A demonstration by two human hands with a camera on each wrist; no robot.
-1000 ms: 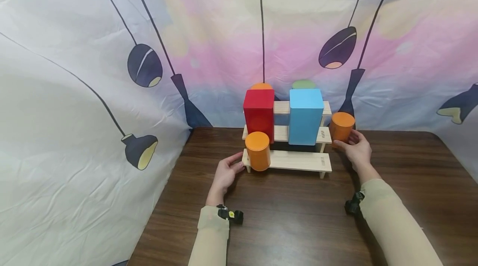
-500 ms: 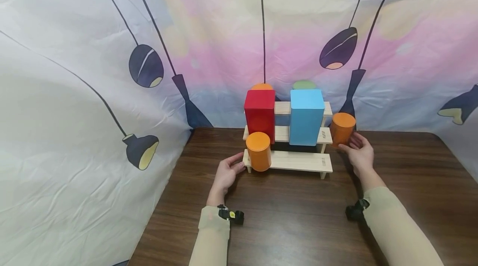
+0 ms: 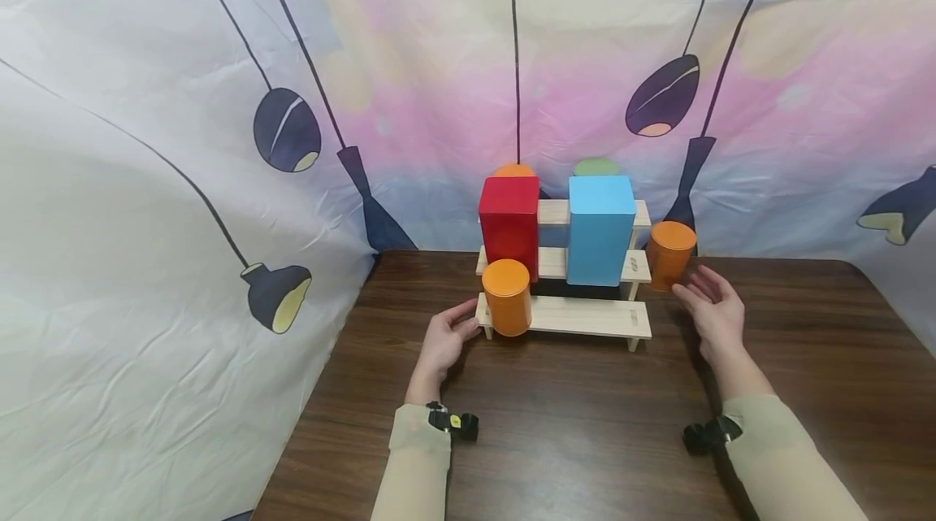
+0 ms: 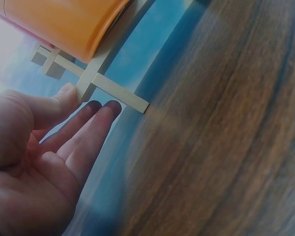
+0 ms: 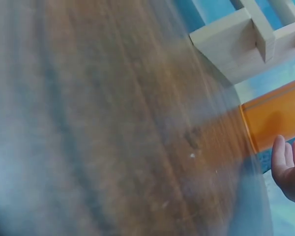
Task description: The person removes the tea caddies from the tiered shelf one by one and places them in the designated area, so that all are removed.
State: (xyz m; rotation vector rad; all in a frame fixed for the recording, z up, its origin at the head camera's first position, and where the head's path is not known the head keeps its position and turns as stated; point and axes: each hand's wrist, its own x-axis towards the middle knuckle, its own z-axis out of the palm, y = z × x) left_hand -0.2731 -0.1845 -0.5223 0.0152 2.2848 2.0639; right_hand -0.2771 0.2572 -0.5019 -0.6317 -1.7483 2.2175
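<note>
A three-tier wooden display rack [image 3: 585, 315] stands on the table. My left hand [image 3: 444, 338] holds the left end of its lowest board, thumb and fingertips on either side of that end in the left wrist view. Right beside these fingers, an orange cylinder [image 3: 508, 301] sits upright on the same board. On the table at the rack's right side stands a second orange cylinder [image 3: 669, 257]. My right hand [image 3: 718, 316] is just to the right of it, fingers relaxed with nothing in them, fingertips close to its lower side.
A red box [image 3: 508, 228] and a light blue box [image 3: 601, 236] stand on the middle tier. Behind them show an orange top [image 3: 515, 170] and a green top [image 3: 595, 167], mostly hidden. A printed cloth [image 3: 439, 58] hangs behind the dark wooden table [image 3: 556, 423].
My right hand has let go of the right orange cylinder and drawn back slightly to the right and toward me. The cylinder stays upright; my left hand has kept its place.
</note>
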